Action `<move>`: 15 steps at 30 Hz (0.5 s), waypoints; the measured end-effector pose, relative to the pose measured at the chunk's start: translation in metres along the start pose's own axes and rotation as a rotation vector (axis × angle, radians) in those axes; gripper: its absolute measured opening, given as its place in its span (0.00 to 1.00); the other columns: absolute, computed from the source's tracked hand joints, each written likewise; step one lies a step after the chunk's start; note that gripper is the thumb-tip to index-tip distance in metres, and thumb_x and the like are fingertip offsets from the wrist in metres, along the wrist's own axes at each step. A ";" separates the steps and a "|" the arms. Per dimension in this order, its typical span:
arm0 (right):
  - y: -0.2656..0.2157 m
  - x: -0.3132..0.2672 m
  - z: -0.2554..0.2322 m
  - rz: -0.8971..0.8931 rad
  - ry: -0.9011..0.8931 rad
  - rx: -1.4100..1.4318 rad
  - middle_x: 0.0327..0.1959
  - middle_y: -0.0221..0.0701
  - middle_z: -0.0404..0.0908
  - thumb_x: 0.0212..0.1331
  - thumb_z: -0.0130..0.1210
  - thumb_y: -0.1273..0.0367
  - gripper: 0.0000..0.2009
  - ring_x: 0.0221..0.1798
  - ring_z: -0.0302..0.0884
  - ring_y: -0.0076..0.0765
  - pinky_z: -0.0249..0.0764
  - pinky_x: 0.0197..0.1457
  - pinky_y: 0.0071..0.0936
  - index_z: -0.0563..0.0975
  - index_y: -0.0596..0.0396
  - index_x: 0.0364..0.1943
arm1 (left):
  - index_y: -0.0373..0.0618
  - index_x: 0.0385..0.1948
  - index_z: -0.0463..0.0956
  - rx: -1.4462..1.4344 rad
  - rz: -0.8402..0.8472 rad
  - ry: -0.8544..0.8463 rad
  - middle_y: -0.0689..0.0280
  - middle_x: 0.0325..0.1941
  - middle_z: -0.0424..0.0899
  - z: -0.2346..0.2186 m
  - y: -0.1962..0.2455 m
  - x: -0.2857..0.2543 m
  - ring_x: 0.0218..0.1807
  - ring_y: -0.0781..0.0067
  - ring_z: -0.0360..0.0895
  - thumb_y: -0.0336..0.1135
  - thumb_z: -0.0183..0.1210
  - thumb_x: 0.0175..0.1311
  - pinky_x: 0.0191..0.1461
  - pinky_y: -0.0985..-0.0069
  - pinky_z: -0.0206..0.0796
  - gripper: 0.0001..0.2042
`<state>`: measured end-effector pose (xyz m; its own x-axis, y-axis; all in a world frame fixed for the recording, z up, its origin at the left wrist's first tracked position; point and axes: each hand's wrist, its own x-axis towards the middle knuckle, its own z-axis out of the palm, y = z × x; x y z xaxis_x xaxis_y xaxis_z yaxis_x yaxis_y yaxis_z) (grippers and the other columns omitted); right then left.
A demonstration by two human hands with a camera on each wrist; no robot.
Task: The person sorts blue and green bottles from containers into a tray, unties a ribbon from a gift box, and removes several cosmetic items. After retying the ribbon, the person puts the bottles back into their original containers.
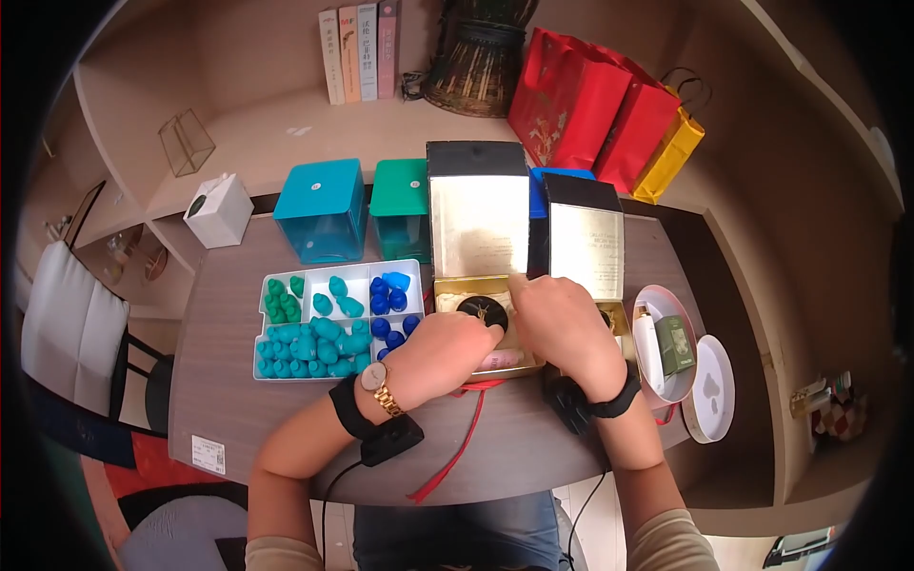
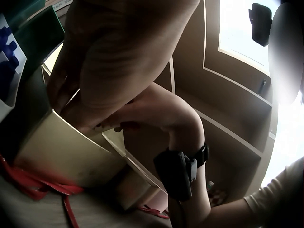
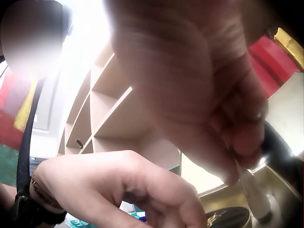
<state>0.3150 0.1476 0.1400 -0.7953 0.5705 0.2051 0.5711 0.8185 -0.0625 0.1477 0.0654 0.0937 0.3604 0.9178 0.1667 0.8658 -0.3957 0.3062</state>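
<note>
A gold-lined box [image 1: 464, 284] with a raised black lid stands at the centre of the table. Inside it lie a black round case [image 1: 481, 308] with a gold emblem and a pink tube [image 1: 501, 360]. My left hand [image 1: 440, 354] reaches over the front edge, its curled fingers at the side of the round case; their tips are partly hidden. From the right, my right hand [image 1: 568, 328] reaches into the same box. In the right wrist view, my right hand [image 3: 190, 90] pinches a pale cylindrical item [image 3: 256, 197] between thumb and fingers. Both hands nearly touch.
Left of the box is a white divided tray [image 1: 259, 344] of green, teal and blue pieces. A second open box [image 1: 586, 243], an oval container [image 1: 693, 376] and its white lid [image 1: 709, 404] are at right. Behind stand teal [image 1: 322, 205] and green [image 1: 400, 195] boxes. A red ribbon [image 1: 462, 447] trails in front.
</note>
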 end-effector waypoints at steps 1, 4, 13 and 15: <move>-0.001 0.001 -0.001 0.018 0.036 0.008 0.22 0.45 0.80 0.56 0.56 0.74 0.04 0.28 0.82 0.58 0.78 0.35 0.49 0.75 0.59 0.31 | 0.42 0.28 0.79 -0.012 0.003 -0.002 0.54 0.24 0.82 -0.002 0.000 0.000 0.31 0.50 0.83 0.51 0.58 0.70 0.36 0.58 0.74 0.20; -0.003 0.002 0.002 0.044 0.120 0.001 0.22 0.45 0.81 0.53 0.58 0.75 0.03 0.28 0.84 0.56 0.79 0.33 0.46 0.76 0.59 0.30 | 0.40 0.24 0.80 -0.036 -0.011 -0.034 0.53 0.23 0.82 -0.006 -0.001 0.001 0.31 0.49 0.83 0.56 0.53 0.72 0.35 0.57 0.74 0.27; -0.002 -0.002 0.022 -0.028 -0.037 -0.130 0.26 0.42 0.85 0.49 0.59 0.76 0.03 0.33 0.87 0.49 0.82 0.34 0.40 0.83 0.57 0.24 | 0.48 0.18 0.84 0.279 0.013 0.033 0.59 0.23 0.84 0.010 -0.006 -0.006 0.34 0.57 0.85 0.34 0.63 0.50 0.43 0.64 0.73 0.05; -0.004 -0.003 0.018 -0.055 -0.097 -0.166 0.27 0.42 0.85 0.49 0.59 0.76 0.04 0.34 0.87 0.48 0.82 0.35 0.40 0.85 0.56 0.24 | 0.47 0.20 0.84 0.277 0.010 -0.002 0.59 0.24 0.85 0.006 -0.005 -0.008 0.36 0.57 0.85 0.31 0.62 0.47 0.47 0.64 0.74 0.02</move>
<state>0.3121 0.1439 0.1221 -0.8375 0.5356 0.1082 0.5455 0.8309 0.1097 0.1431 0.0604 0.0853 0.3703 0.9138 0.1668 0.9238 -0.3810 0.0366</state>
